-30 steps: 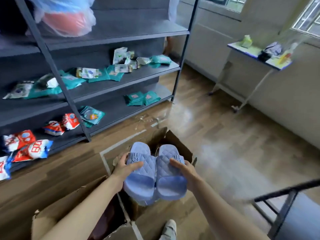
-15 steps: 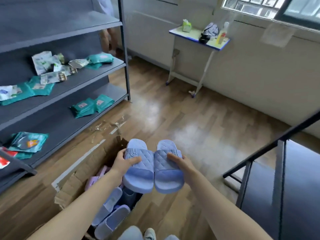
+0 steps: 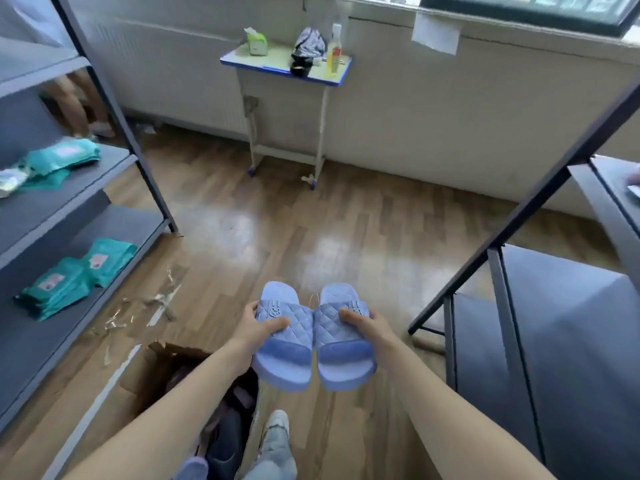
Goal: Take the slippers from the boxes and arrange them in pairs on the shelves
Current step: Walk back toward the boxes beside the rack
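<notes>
- Two blue slippers (image 3: 287, 348) side by side: our left hand (image 3: 258, 330) grips one, our right hand (image 3: 369, 323) the other.
- One open cardboard box (image 3: 138, 379) beneath our left arm.

Noted wood-plank floor (image 3: 311, 237), glossy in patches. Directly on it: open cardboard box (image 3: 138, 372) at lower left, scraps of clear tape (image 3: 156, 303) just beyond the box flap, small blue-edged desk (image 3: 277, 60) against the far wall.

On the desk top: green tissue pack (image 3: 256, 43), dark bag (image 3: 308, 43), yellowish bottle (image 3: 334, 46) upright; all near one another.

Left: grey shelf unit (image 3: 117, 223) standing on the floor. Teal packets (image 3: 62, 155) piled on the middle board; second teal stack (image 3: 79, 278) overlapping on the lower board.

Right: dark shelf unit (image 3: 561, 323), also on the floor. Pale item (image 3: 635, 188) on its upper board at frame edge, possibly a packet; too cropped to tell.
</notes>
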